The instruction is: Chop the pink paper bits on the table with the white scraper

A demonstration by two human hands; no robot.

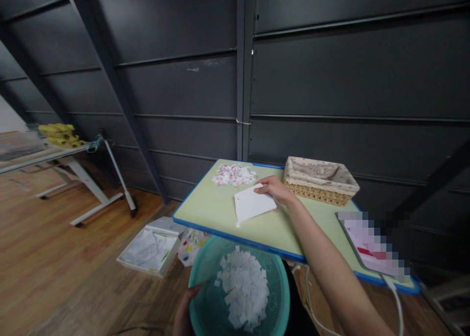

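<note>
My right hand (274, 189) is closed on a white sheet of card (253, 204), thumb and fingers pinching its upper right edge just above the table. A small white scrap (238, 224) shows at the card's lower left corner. Below the table's front edge stands a teal plastic basket (200, 282) with a heap of small white paper pieces (245, 287) in it. My left hand (186, 306) grips the basket's left rim, its fingers partly hidden. Beyond the card, a pile of white and pinkish paper scraps (235, 174) lies on the table.
The pale green table (205, 206) has a blue edge. A cloth-lined wicker basket (319, 191) stands at its back right, and a tablet (370, 248) with a cable (396, 301) lies at the right. On the floor at left is an open white box (147, 250).
</note>
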